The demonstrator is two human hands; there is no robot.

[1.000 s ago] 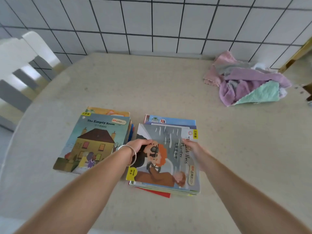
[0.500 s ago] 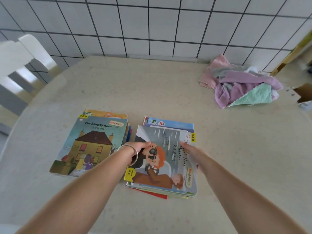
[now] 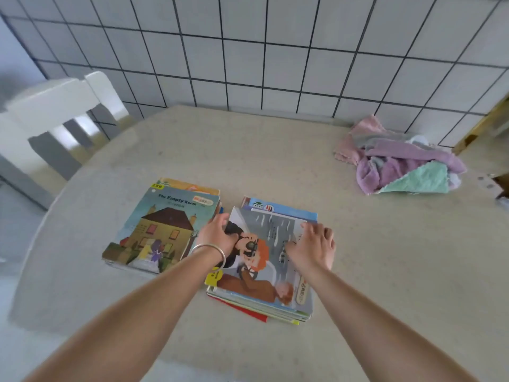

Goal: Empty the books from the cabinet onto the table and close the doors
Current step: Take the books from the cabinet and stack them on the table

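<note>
Two stacks of picture books lie on the beige table [image 3: 248, 150]. The left stack [image 3: 159, 230] has "The Empty Room" with a yellow house on top. The right stack [image 3: 264, 274] is topped by a grey cover showing a red-haired figure, and red and green covers stick out underneath. My left hand [image 3: 217, 235], with a silver bangle on the wrist, rests at the left edge of that top cover. My right hand [image 3: 311, 246] lies flat on its right part with fingers spread. Neither hand grips a book.
A heap of pink, purple and mint cloths [image 3: 399, 161] sits at the back right of the table. A white chair [image 3: 55, 114] stands at the left. A wooden furniture edge [image 3: 479, 128] shows at the far right against the tiled wall.
Both hands have loosened from the sides of the right stack. The right hand has moved up onto the cover and spread its fingers. The stack lies still; the camera tilted up slightly.
</note>
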